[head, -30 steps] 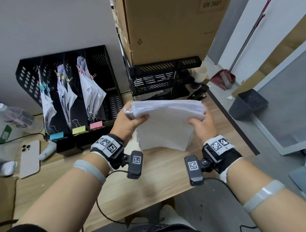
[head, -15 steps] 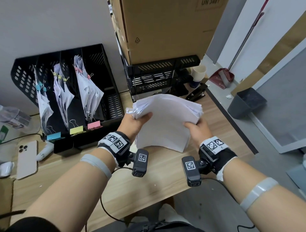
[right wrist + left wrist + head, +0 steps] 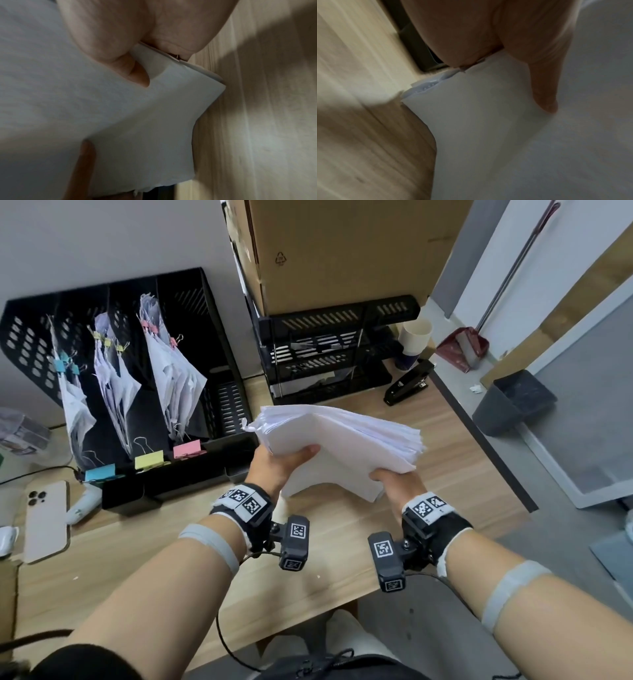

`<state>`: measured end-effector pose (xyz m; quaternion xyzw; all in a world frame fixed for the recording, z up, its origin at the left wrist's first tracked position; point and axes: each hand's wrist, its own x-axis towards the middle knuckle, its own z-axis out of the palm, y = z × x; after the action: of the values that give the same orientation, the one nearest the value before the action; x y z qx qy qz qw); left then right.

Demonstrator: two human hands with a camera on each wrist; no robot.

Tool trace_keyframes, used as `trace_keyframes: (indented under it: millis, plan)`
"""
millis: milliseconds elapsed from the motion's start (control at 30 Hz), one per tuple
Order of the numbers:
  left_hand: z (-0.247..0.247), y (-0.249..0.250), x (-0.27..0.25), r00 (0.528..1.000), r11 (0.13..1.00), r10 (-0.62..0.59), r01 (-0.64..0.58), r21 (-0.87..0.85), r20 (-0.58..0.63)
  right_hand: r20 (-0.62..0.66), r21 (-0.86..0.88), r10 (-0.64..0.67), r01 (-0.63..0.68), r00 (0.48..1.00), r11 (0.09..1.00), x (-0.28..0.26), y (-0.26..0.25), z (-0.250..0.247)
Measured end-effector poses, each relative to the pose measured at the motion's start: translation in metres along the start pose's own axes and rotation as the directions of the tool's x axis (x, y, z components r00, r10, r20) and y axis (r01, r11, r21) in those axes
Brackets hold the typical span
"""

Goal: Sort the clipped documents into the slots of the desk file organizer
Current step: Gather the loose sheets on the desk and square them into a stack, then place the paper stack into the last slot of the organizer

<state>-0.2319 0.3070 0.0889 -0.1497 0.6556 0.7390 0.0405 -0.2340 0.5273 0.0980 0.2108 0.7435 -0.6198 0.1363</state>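
Observation:
A thick stack of white papers (image 3: 342, 446) hangs above the wooden desk (image 3: 137, 559), held by both hands. My left hand (image 3: 281, 463) grips its left edge with the thumb on top; my right hand (image 3: 394, 481) grips the near right corner. Up close, the left hand (image 3: 488, 40) and right hand (image 3: 137, 33) pinch the sheets (image 3: 522, 135) (image 3: 85, 94). The black file organizer (image 3: 212, 313) stands at the back left. Three of its slots hold documents with blue clips (image 3: 61, 366), yellow clips (image 3: 102, 340) and pink clips (image 3: 150, 328). The rightmost slot holds none.
A black letter tray rack (image 3: 329, 354) under a cardboard box (image 3: 342, 248) stands behind the stack. A stapler (image 3: 407, 381) and paper cup (image 3: 414, 337) sit at the right. A phone (image 3: 44, 518) lies at the left. The desk's right edge drops to a floor bin (image 3: 513, 402).
The stack has come down and towards me, tilting so its right end sits lower. Both hands keep their hold on it.

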Motion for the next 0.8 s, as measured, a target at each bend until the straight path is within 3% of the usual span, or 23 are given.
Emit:
trace_keyframes:
  millis: [133, 267, 400, 533, 700, 800]
  plan:
    - [-0.004, -0.008, 0.006, 0.999, 1.000, 0.027, -0.027, 0.004, 0.021, -0.061, 0.094, 0.045, -0.039, 0.997, 0.995, 0.016, 0.012, 0.003]
    - [-0.011, -0.023, 0.007, 0.999, 0.997, -0.024, 0.021, 0.070, 0.038, -0.020, 0.052, 0.062, -0.061, 0.998, 0.997, 0.020, 0.019, 0.005]
    - [-0.018, -0.015, 0.003, 0.999, 0.958, 0.027, -0.035, 0.285, 0.032, 0.025, -0.048, -0.035, 0.037, 0.999, 0.998, 0.027, 0.005, 0.003]
    - [-0.027, 0.015, 0.001, 0.995, 0.947, 0.105, -0.101, 0.306, 0.005, 0.128, -0.139, -0.158, 0.176, 0.979, 0.975, 0.027, -0.032, 0.003]
    - [-0.050, 0.068, -0.010, 0.980, 0.946, 0.197, -0.183, 0.268, -0.025, 0.274, -0.199, -0.421, 0.480, 0.864, 0.855, 0.022, -0.095, 0.012]
    - [-0.072, 0.077, -0.022, 0.991, 0.967, 0.130, -0.130, 0.220, 0.012, 0.335, -0.131, -0.484, 0.548, 0.809, 0.826, 0.020, -0.125, 0.024]
